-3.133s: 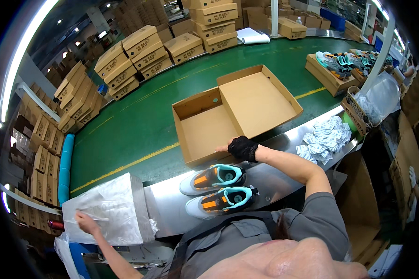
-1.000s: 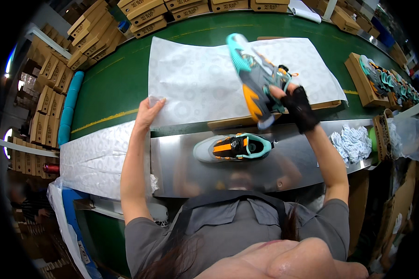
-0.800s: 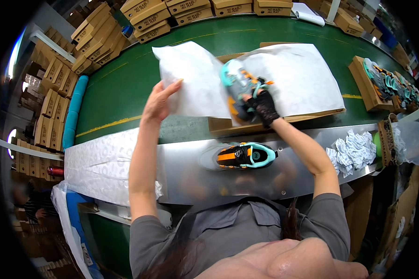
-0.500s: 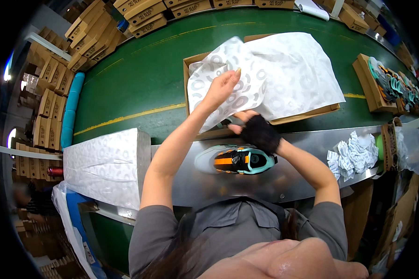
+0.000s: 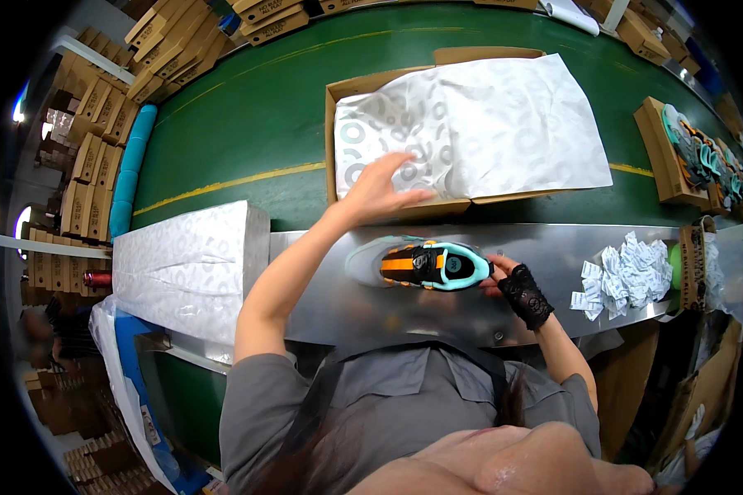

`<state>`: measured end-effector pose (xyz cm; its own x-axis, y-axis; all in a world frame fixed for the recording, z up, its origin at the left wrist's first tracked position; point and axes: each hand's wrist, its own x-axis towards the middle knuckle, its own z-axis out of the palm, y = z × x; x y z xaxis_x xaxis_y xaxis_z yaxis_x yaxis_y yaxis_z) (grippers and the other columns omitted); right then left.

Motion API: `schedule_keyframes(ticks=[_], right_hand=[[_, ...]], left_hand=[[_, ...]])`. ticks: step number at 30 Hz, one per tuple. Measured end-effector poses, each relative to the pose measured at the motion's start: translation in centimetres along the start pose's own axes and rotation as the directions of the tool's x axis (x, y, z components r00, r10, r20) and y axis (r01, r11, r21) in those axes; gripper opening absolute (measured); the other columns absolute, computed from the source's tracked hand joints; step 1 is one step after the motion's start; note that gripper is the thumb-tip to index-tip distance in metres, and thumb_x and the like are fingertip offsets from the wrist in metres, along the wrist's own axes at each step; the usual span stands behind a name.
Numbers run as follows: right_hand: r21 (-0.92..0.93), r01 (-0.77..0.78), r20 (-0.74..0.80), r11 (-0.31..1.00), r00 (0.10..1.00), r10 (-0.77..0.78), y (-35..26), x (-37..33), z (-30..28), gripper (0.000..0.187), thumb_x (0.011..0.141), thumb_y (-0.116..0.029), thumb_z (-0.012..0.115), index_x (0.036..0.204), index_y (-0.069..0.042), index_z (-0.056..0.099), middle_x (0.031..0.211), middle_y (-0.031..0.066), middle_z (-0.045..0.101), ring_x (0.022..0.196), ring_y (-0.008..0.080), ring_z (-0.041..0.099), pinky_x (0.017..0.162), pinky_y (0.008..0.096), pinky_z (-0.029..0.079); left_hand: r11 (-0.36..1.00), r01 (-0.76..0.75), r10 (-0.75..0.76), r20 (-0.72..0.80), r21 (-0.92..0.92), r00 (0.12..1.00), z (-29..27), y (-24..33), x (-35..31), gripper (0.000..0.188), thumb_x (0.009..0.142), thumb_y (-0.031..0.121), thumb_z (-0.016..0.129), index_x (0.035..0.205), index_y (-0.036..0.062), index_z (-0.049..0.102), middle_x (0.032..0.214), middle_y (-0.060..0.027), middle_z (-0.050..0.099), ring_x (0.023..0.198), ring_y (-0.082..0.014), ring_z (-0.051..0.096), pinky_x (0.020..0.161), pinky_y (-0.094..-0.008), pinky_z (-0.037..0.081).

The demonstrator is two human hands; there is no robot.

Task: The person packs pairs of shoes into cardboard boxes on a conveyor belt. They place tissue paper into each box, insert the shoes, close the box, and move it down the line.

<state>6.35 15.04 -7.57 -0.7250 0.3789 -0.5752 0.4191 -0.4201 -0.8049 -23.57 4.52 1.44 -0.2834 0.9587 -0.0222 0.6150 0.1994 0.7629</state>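
Note:
A grey, black and orange sneaker with a turquoise collar lies on the metal bench, its toe to the left. At its heel, my right hand, in a black lace fingerless glove, has its fingers closed on the heel tab. Farther off stands an open cardboard shoe box. White printed tissue paper covers its inside and hangs over its right part. My left hand is open above the box's near left edge, thumb and fingers apart, holding nothing. What lies under the paper is hidden.
A stack of tissue sheets lies on the left of the metal bench. To the right is a pile of small white packets. Boxes of shoes stand on the green conveyor at right. Stacked shoe boxes line the far left.
The left part of the tissue, raised before, now lies down in the box. My left hand has lowered and opened. My right hand has left the box's near edge for the sneaker's heel.

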Motion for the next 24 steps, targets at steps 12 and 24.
schedule_keyframes(ticks=[12,24], right_hand=[[0.017,0.364,0.148,0.931,0.92,-0.363,-8.0,-2.3,6.0,0.036,0.082,-0.022,0.057,0.111,0.0,0.052,0.086,0.005,0.059,0.075,0.0105,0.053,0.07,0.0244,0.043],[0.233,0.23,-0.173,0.945,0.966,-0.193,-6.0,3.1,1.6,0.047,0.082,-0.021,0.062,0.119,0.002,0.045,0.109,0.0128,0.055,0.093,0.0182,0.057,0.074,0.0259,0.048]], left_hand=[[0.768,0.063,-0.181,-0.122,-0.637,0.976,1.9,0.9,-10.8,0.069,0.061,0.017,0.081,0.116,-0.0021,0.044,0.111,-0.009,0.054,0.105,-0.0178,0.05,0.092,-0.0312,0.039],[0.182,0.052,-0.52,-0.051,-0.982,0.853,2.1,-7.3,7.0,0.047,0.083,0.039,0.058,0.109,0.0007,0.049,0.102,-0.0128,0.058,0.09,-0.0254,0.057,0.077,-0.0403,0.048]])
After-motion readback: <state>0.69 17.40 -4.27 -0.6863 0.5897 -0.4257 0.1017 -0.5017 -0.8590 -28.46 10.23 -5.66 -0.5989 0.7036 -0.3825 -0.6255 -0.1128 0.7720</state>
